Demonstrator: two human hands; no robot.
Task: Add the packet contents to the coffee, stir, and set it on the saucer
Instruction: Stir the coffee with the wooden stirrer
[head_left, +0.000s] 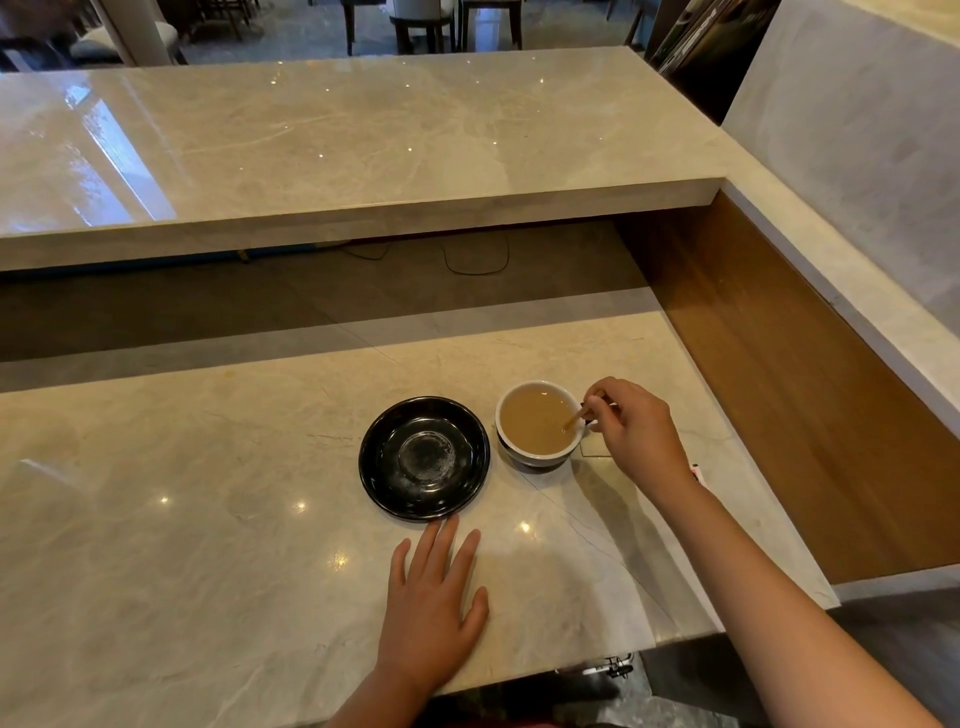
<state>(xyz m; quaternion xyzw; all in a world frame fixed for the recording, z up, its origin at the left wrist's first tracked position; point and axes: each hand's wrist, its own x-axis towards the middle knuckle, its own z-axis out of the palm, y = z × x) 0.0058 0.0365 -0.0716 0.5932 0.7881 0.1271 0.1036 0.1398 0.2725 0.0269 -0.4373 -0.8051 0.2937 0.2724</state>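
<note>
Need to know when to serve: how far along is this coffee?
The coffee already looks pale and milky, so the packet contents seem added. The right hand holds a stirrer dipped in the cup. The left hand lies flat. Left: set the cup on the bare saucer.

I can't see the lower end of the thin brown stir stick (575, 419); it sinks into the milky coffee. My right hand (636, 431) hides most of a small red-and-white packet (698, 474) and part of a pale flat square (592, 448) beside the cup.
</note>
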